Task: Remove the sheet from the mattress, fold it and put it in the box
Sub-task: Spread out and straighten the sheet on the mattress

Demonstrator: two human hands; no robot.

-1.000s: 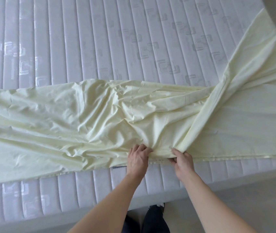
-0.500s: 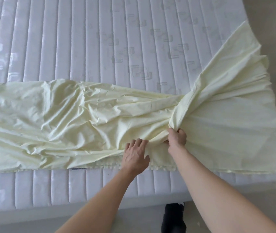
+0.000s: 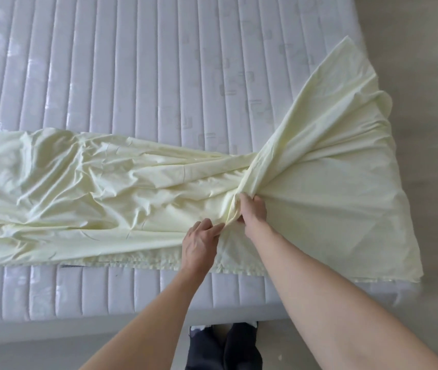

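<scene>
Crumpled sheet [image 3: 106, 188] on mattress [image 3: 132, 76]

The pale yellow sheet [image 3: 84, 193], crumpled and folded lengthwise, lies across the quilted white mattress [image 3: 138, 76], bunched right of centre.

Mattress [image 3: 138, 76]: fills most of my view, its near edge running across below the hands; floor [image 3: 426, 76] to its right and along its near side. Sheet [image 3: 79, 198]: lies on the mattress as a long band from the left border to the right edge, where I see it fan out over the mattress's right end; bare mattress behind it and in a strip before it. Left hand [image 3: 199, 244]: on the sheet near its front hem, right of centre. Right hand [image 3: 252, 212]: just beside the left, slightly farther back, at the gathered folds. Shoes [image 3: 226, 345]: on the floor before the mattress, between my two forearms.
</scene>
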